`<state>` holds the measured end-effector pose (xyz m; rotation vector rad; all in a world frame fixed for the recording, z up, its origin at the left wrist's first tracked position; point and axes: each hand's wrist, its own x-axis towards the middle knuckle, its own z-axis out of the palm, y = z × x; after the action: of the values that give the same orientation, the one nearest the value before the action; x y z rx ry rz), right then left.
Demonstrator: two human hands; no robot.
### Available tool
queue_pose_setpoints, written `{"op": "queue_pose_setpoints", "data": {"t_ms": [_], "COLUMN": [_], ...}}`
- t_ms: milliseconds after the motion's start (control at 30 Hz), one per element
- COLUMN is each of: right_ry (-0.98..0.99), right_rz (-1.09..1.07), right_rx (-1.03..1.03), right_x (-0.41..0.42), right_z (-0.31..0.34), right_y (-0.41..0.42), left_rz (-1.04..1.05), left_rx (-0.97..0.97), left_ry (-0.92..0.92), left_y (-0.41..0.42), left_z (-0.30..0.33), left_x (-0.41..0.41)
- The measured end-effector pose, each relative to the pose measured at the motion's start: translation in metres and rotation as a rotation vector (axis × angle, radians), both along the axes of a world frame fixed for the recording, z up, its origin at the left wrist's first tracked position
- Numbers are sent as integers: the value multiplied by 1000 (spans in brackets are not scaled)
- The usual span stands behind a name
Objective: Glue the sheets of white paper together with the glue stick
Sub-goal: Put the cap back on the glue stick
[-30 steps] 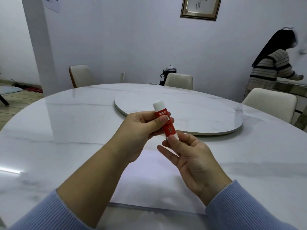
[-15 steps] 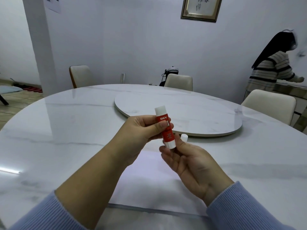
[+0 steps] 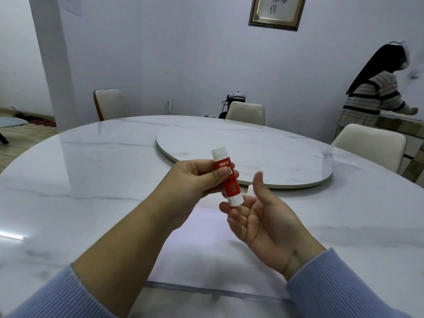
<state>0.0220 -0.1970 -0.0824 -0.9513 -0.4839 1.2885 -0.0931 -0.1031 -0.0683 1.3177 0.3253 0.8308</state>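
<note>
My left hand [image 3: 195, 180], fingers clamped on glue stick [image 3: 227, 180], holds it above white paper [image 3: 206, 255] on desk [image 3: 91, 180]. Right hand [image 3: 263, 221] below, fingers apart, empty. Uncapping step, I judge; next: expose glue, lower to sheet.

A marble table [image 3: 91, 180] bears a turntable [image 3: 263, 157], with cream chairs [image 3: 367, 145] around (framed picture [image 3: 276, 11] above).

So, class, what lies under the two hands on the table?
White paper lies flat on the table below the hands. Whether it is one sheet or several cannot be seen.
</note>
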Motion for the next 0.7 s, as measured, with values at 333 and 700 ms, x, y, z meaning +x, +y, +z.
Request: {"op": "queue_pose_setpoints", "data": {"t_ms": [333,700], "right_ry": [-406,-1691], "right_rz": [-15,-158], "right_rx": [71,-146], "right_x": [20,95], "right_z": [0,-44], "right_y": [2,54], "left_rz": [10,-6], "left_rx": [6,-110], "left_ry": [8,95], "left_y": [5,7], "left_z": [-3,-15], "left_x": [1,13]}}
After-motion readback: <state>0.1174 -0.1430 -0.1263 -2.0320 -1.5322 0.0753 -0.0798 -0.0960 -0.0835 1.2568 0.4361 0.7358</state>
